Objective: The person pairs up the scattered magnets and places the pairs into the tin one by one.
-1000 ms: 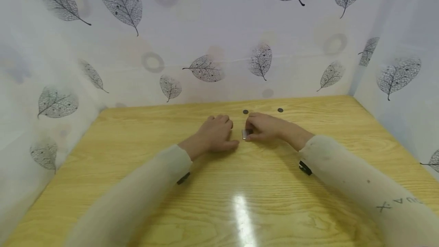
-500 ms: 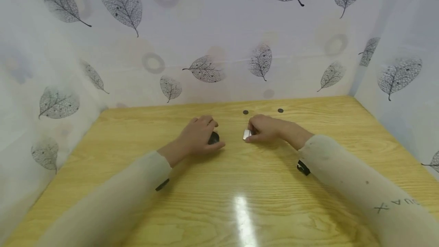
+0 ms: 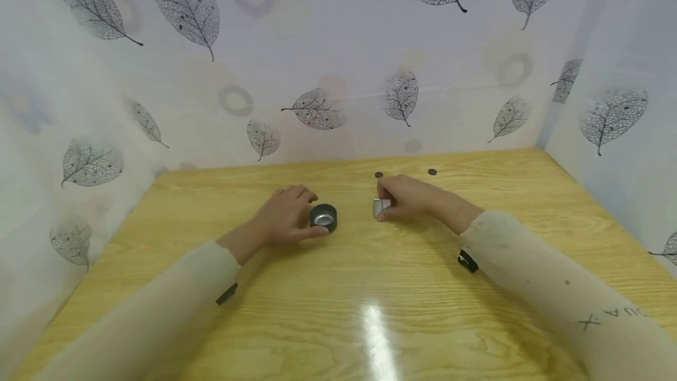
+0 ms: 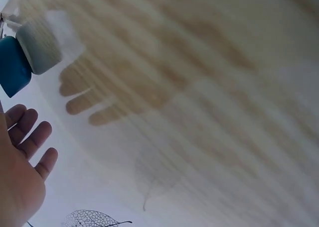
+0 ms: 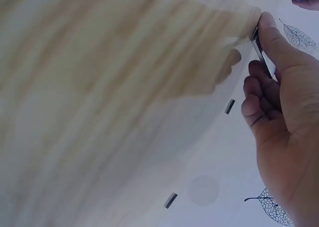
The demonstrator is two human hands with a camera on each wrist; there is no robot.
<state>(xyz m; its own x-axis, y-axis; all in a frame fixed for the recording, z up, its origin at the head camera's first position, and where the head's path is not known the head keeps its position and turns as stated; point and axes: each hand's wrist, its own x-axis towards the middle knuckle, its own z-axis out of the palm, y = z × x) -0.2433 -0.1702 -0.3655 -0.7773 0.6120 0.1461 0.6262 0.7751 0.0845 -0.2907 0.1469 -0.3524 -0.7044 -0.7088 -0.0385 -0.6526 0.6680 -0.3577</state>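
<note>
One legible "X" (image 3: pixel 589 322) on sleeve (image 3: pixel 534 269) behind right grip (image 3: pixel 406 196), which pinches silver piece (image 3: pixel 379 208); left grip (image 3: pixel 285 216) wide beside round container (image 3: pixel 324 217).

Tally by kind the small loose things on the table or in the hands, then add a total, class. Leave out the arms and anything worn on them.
Dark discs: 2
Cup: 1
Silver piece: 1
Total: 4
</note>
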